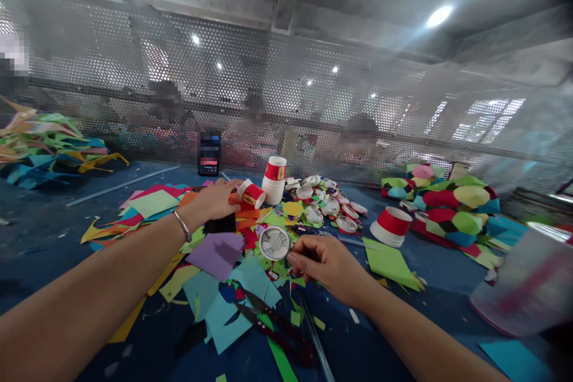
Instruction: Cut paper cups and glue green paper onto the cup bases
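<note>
My left hand (219, 199) reaches across the paper pile, its fingers and thumb around the near end of a tilted red-and-white paper cup (252, 194). A bracelet circles that wrist. Between thumb and fingers, my right hand (329, 265) pinches the edge of a round white disc (274, 243) with a grey drawing on its face. Just behind the held cup stands a stack of paper cups (274, 181). Below the disc, dark-handled scissors (268, 319) lie on light blue paper (228, 334).
Several similar discs (331, 206) are heaped behind my right hand. Another paper cup (391, 227) sits upside down to their right. Coloured patchwork pieces (456, 206) and a translucent bucket (523, 280) are at the right. A phone (209, 153) leans before a perforated metal screen (250, 83).
</note>
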Available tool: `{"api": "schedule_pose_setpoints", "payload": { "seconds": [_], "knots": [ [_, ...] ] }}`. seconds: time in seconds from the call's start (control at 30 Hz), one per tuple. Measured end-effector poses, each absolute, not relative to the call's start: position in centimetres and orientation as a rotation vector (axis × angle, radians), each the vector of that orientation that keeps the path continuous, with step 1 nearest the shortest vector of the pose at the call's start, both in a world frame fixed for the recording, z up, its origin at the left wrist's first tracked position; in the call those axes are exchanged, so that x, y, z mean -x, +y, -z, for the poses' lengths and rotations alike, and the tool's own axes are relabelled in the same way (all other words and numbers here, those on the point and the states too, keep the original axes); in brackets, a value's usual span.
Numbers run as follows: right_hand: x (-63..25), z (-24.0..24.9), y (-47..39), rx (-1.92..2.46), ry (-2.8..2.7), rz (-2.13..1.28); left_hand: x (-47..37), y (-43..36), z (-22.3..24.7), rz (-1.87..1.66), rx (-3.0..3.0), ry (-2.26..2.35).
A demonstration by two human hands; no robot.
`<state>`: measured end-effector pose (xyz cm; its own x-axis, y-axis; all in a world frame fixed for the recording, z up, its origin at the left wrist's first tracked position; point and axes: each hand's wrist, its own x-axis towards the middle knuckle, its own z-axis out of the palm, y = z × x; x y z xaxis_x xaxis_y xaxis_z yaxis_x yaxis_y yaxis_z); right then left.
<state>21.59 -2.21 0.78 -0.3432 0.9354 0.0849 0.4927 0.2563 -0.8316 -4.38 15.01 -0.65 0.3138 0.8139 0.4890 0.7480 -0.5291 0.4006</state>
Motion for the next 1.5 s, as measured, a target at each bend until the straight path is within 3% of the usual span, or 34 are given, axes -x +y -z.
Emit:
{"api": "schedule_pose_setpoints", "payload": {
  "seconds": [0.23, 0.53, 0.83, 1.2, 1.37, 1.5],
  "knots": [
    [-21.8, -0.9, -2.1, 1.279, -1.969, -0.932, 2.0, 14.5, 0.1, -1.0, -2.457, 1.448],
    [-21.7, -0.9, -2.3, 1.28, -1.971, -0.92, 1.7, 13.5, -0.4, -1.271, -2.561, 1.441],
    [-21.9, -0.7, -2.1, 1.275, -1.957, -0.941, 1.6, 12.3, -0.3, -1.194, -2.87, 1.298],
    [-22.3, -0.8, -2.2, 1.321, -1.992, -1.003, 0.7, 10.2, -4.1, -1.89, -2.318, 1.3],
    [-22.7, -0.7, -2.1, 1.333, -1.96, -1.194, -0.4, 5.7, -4.1, -1.624, -1.986, 1.022],
    [-23.1, -1.2, -2.1, 1.313, -1.894, -1.276, 1.2, 3.5, -1.4, -1.425, -1.881, 1.082]
  ]
}}
